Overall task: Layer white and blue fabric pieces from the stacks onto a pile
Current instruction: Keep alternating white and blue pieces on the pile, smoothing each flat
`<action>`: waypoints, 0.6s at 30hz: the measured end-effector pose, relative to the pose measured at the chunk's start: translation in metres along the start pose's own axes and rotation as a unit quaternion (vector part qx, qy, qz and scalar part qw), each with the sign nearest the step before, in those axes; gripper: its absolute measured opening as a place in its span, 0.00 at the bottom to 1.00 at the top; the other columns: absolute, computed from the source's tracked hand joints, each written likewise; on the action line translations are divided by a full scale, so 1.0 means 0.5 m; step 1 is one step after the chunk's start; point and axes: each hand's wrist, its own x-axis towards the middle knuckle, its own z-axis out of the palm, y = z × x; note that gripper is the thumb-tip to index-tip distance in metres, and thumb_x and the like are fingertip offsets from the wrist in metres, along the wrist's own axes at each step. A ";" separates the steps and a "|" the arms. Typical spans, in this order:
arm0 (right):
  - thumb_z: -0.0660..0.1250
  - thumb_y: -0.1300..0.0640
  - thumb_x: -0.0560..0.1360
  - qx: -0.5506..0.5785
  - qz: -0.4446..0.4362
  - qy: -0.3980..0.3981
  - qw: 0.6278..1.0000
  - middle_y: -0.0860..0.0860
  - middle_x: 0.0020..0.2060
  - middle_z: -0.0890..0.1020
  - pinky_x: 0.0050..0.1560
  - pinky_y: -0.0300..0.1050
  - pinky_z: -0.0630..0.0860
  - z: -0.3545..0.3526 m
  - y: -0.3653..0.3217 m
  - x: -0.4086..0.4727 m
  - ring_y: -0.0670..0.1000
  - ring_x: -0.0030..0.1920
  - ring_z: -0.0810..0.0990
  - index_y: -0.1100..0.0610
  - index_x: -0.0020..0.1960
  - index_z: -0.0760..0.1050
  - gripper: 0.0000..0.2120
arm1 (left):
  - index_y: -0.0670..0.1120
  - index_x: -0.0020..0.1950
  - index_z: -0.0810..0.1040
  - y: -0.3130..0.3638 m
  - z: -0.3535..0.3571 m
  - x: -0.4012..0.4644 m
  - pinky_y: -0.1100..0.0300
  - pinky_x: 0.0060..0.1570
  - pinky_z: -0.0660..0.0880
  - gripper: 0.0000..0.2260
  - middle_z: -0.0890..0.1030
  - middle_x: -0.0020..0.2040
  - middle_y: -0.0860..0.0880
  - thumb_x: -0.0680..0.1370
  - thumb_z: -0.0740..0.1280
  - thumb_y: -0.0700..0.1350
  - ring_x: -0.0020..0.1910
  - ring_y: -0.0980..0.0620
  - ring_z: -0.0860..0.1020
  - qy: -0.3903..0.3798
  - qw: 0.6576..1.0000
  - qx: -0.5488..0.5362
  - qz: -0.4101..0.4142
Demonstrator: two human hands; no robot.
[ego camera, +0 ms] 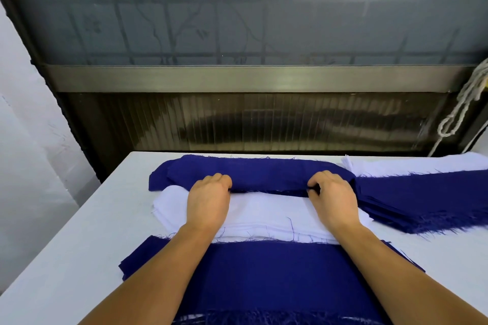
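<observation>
A long blue fabric piece point(264, 174) lies across the far middle of the white table point(79, 245). My left hand point(208, 200) pinches its near edge on the left, and my right hand point(332, 198) pinches the same edge on the right. Just below that edge sits a stack of white fabric point(264, 216), under both hands. Nearest to me lies a pile topped with blue fabric point(264, 277), and my forearms cross over it.
A stack of blue pieces point(422, 198) lies at the right, with white pieces point(409, 165) behind it. A dark ribbed panel and metal rail point(250, 78) run behind the table's far edge. A knotted cord point(459, 111) hangs at the right.
</observation>
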 end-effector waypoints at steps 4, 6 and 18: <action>0.68 0.61 0.74 0.061 -0.005 -0.006 0.998 0.43 0.40 0.77 0.47 0.41 0.71 -0.001 0.004 -0.004 0.47 0.42 0.74 0.52 0.46 0.78 0.05 | 0.50 0.43 0.75 -0.007 0.002 -0.002 0.60 0.39 0.70 0.05 0.76 0.38 0.54 0.75 0.67 0.39 0.37 0.53 0.71 0.019 0.998 -0.049 -0.019; 0.66 0.61 0.75 0.094 -0.006 -0.004 0.996 0.42 0.41 0.77 0.48 0.41 0.71 -0.002 0.004 -0.009 0.46 0.44 0.74 0.52 0.47 0.77 0.05 | 0.50 0.49 0.77 -0.012 0.005 -0.005 0.61 0.42 0.71 0.03 0.77 0.42 0.55 0.77 0.67 0.42 0.42 0.54 0.73 0.023 0.996 -0.082 -0.019; 0.66 0.56 0.76 0.088 -0.045 -0.059 0.993 0.38 0.34 0.78 0.32 0.35 0.69 -0.123 -0.017 -0.081 0.42 0.36 0.76 0.42 0.46 0.71 0.08 | 0.53 0.48 0.78 -0.091 -0.127 -0.062 0.64 0.37 0.68 0.04 0.79 0.42 0.58 0.77 0.69 0.44 0.39 0.57 0.74 0.026 0.997 -0.069 0.012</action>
